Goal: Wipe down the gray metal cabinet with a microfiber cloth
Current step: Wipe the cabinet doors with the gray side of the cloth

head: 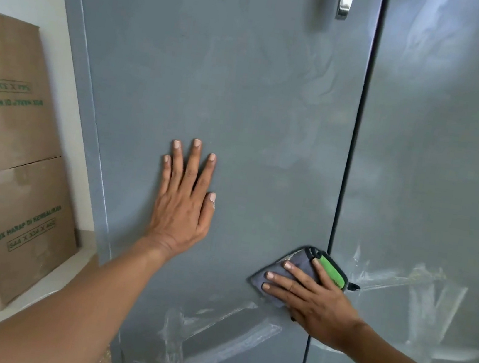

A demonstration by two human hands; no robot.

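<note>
Pressing flat, the right hand spreads straight fingers over the folded microfiber cloth, gray with a green edge, low on the left door beside the seam of the gray metal cabinet. The left hand lies open against the same door, further left and higher. The cloth looks soft and light, best held under a broad palm; the thin steel panel probably flexes a little. White smears remain below.
</note>
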